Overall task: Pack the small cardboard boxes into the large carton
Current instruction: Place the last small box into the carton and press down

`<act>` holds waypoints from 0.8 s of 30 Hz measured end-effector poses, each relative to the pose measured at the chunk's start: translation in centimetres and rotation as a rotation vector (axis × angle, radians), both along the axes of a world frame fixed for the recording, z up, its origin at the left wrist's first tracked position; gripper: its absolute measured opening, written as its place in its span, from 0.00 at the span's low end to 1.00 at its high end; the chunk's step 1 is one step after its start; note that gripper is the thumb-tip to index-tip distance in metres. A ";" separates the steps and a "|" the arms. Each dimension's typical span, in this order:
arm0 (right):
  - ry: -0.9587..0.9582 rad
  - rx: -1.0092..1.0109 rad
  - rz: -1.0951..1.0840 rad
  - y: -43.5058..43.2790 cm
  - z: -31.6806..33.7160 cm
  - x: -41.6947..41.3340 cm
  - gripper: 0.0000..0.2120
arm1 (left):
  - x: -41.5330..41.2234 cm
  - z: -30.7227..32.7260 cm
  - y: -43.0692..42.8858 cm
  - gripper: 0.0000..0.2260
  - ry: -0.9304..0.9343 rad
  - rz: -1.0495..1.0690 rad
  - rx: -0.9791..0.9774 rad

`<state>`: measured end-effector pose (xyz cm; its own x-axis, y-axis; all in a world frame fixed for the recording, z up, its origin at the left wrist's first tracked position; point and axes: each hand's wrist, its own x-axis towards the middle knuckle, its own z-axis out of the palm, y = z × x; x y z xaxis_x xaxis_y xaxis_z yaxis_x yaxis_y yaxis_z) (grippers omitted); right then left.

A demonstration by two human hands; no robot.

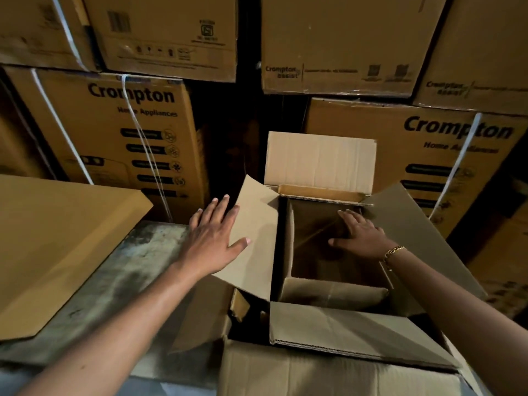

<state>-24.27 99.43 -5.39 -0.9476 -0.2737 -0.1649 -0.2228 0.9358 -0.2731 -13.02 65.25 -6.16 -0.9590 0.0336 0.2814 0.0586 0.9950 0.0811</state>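
**Our left hand [211, 235] holds the flap back**

Our left hand lies flat, fingers straight, on the left flap [254, 224] of the big brown cardboard carton [314, 375] and pushes it outward. Our right hand [361, 235] is down inside the carton with its fingers spread, holding nothing.

The carton stands open right in front of us, beside the grey surface [137, 252]. There are cardboard walls inside it. We cannot tell if they belong to one of the small cardboard boxes.

We think this step is getting the carton ready. To do it well, we should keep the flap pushed wide so that nothing catches on it. We should also feel that the bottom is flat, and set the boxes snug into a corner.
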 end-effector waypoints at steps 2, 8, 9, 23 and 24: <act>0.053 -0.015 0.032 -2.1 0.2 -0.4 0.43 | 0.5 0.2 -1.6 0.36 0.004 0.031 0.032; 0.131 -0.050 0.234 -14.1 1.8 -0.3 0.43 | 4.9 0.9 -9.9 0.36 0.024 0.206 0.057; 0.148 -0.053 0.276 -16.8 2.2 0.0 0.43 | 6.1 1.0 -12.0 0.35 0.026 0.247 0.053; 0.153 -0.171 0.758 -57.5 4.3 12.9 0.42 | 28.9 3.5 -42.2 0.37 0.101 0.715 0.137; 0.152 -0.171 0.794 -59.9 4.4 14.0 0.42 | 30.5 3.5 -43.9 0.37 0.113 0.746 0.136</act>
<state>-10.32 39.50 -1.03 -0.4701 -0.8809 0.0540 -0.8463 0.4325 -0.3110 17.44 21.33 -2.67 -0.6793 -0.6534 0.3340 -0.6095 0.7559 0.2390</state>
